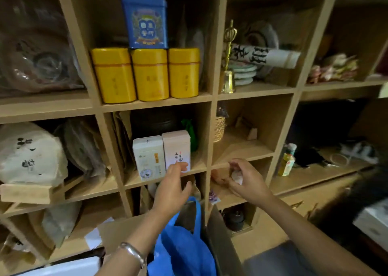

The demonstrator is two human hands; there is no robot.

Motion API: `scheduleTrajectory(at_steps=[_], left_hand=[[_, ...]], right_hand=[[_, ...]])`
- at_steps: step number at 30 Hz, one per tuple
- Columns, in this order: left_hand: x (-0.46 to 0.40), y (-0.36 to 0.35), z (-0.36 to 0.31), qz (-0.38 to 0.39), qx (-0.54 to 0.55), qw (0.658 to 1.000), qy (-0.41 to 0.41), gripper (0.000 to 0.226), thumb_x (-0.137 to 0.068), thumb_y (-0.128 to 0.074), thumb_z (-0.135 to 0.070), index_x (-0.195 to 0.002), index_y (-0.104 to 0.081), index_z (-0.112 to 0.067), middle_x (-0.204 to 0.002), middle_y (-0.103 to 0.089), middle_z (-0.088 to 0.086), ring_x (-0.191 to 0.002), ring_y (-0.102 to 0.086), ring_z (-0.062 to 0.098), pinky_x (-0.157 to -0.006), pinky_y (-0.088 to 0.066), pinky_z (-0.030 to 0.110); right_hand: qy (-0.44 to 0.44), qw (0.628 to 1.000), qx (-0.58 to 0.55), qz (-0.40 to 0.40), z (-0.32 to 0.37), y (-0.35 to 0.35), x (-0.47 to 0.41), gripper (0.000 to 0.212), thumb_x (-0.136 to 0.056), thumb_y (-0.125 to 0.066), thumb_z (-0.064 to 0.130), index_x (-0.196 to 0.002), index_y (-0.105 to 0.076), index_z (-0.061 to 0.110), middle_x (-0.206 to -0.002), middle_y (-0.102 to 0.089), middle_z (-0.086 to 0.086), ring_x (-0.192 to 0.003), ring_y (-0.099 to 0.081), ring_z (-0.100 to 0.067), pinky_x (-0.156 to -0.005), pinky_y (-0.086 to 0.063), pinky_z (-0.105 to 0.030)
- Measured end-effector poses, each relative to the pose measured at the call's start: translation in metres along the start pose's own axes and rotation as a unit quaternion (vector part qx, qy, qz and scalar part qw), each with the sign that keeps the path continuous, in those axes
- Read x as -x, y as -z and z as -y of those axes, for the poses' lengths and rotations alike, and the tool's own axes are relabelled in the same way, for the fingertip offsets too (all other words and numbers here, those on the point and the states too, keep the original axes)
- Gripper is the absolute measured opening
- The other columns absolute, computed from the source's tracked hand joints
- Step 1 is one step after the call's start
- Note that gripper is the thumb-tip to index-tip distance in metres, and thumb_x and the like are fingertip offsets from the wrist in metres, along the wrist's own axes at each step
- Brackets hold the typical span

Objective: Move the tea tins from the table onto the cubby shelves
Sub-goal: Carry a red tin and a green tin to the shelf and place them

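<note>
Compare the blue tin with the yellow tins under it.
The blue tin is flat-sided with a printed crest; the yellow tins are rounded and plain apart from faint characters. The blue tin is single and stands on top of the yellow tins; the three yellow tins stand in a row on the shelf board. All are upright, lidded, in the same cubby.

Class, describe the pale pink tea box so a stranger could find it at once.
Find the cubby holding three yellow tins; look in the cubby directly below. Two tall boxes stand there side by side, and the pink tea box is the right one, beside the white box.
</note>
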State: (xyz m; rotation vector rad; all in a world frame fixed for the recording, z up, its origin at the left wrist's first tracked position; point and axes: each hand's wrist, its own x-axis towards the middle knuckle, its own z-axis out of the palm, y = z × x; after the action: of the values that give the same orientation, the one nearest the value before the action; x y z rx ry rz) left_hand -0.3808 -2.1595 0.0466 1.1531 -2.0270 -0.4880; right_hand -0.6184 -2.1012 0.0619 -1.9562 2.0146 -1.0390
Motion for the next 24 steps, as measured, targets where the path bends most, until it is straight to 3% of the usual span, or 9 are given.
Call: scheduleTrajectory(at_steps=[3, 7, 11, 15, 19, 22, 24], left_hand=[[-0.011, -0.029, -0.047, 0.036, 0.017, 0.998, -0.044, 0.040, -0.087, -0.064, -0.018, -0.123, -0.049, -0.023, -0.118, -0.052, -0.005, -0.109, -0.057, 0.011, -0.089, -0.049, 0.030], [-0.018, -0.085, -0.135, 0.093, 0.024, 0.989, -0.111, 0.041, -0.084, -0.066, -0.020, -0.123, -0.053, -0.024, -0.119, -0.054, -0.003, -0.107, -0.057, 0.013, -0.091, -0.048, 0.030], [-0.003, -0.157, -0.246, 0.158, 0.061, 0.966, -0.198, 0.037, -0.086, -0.065, -0.024, -0.120, -0.051, -0.029, -0.122, -0.053, -0.006, -0.111, -0.055, 0.014, -0.089, -0.051, 0.038], [0.034, -0.242, -0.378, 0.206, 0.069, 0.940, -0.264, 0.046, -0.085, -0.062, -0.028, -0.129, -0.049, -0.028, -0.124, -0.054, -0.006, -0.113, -0.055, 0.017, -0.089, -0.048, 0.034], [0.091, -0.324, -0.522, 0.264, 0.074, 0.899, -0.342, 0.045, -0.085, -0.063, -0.029, -0.128, -0.048, -0.029, -0.126, -0.055, -0.006, -0.112, -0.057, 0.016, -0.084, -0.047, 0.029], [0.151, -0.374, -0.627, 0.318, 0.105, 0.853, -0.400, 0.043, -0.085, -0.062, -0.027, -0.126, -0.050, -0.026, -0.119, -0.053, -0.006, -0.105, -0.057, 0.017, -0.084, -0.051, 0.035], [0.198, -0.402, -0.690, 0.336, 0.123, 0.822, -0.444, 0.040, -0.084, -0.063, -0.026, -0.122, -0.052, -0.023, -0.118, -0.056, -0.002, -0.103, -0.058, 0.020, -0.083, -0.050, 0.033]], right_hand=[[-0.017, 0.999, 0.034, -0.023, -0.021, 0.055, 0.027, 0.054, -0.081, -0.070, 0.020, -0.131, -0.051, 0.014, -0.125, -0.056, -0.003, -0.115, -0.053, -0.014, -0.093, -0.034, -0.013], [-0.070, 0.993, 0.067, -0.070, -0.065, 0.141, 0.087, 0.055, -0.084, -0.068, 0.023, -0.134, -0.048, 0.018, -0.128, -0.055, -0.001, -0.118, -0.053, -0.015, -0.096, -0.041, -0.023], [-0.144, 0.976, 0.110, -0.122, -0.124, 0.239, 0.172, 0.054, -0.084, -0.068, 0.021, -0.134, -0.048, 0.015, -0.129, -0.055, -0.004, -0.118, -0.053, -0.018, -0.092, -0.035, -0.016], [-0.215, 0.947, 0.149, -0.186, -0.184, 0.347, 0.281, 0.048, -0.086, -0.067, 0.023, -0.130, -0.051, 0.016, -0.126, -0.054, -0.003, -0.118, -0.053, -0.021, -0.095, -0.041, -0.026], [-0.288, 0.913, 0.192, -0.216, -0.227, 0.454, 0.408, 0.050, -0.082, -0.069, 0.019, -0.129, -0.053, 0.010, -0.121, -0.057, -0.009, -0.111, -0.057, -0.028, -0.093, -0.047, -0.035], [-0.329, 0.874, 0.223, -0.279, -0.240, 0.519, 0.512, 0.042, -0.075, -0.071, 0.007, -0.115, -0.059, 0.008, -0.100, -0.060, -0.012, -0.090, -0.060, -0.030, -0.080, -0.047, -0.018], [-0.365, 0.841, 0.242, -0.319, -0.238, 0.551, 0.579, 0.042, -0.077, -0.072, 0.009, -0.118, -0.059, 0.008, -0.104, -0.062, -0.012, -0.093, -0.061, -0.028, -0.083, -0.050, -0.029]])
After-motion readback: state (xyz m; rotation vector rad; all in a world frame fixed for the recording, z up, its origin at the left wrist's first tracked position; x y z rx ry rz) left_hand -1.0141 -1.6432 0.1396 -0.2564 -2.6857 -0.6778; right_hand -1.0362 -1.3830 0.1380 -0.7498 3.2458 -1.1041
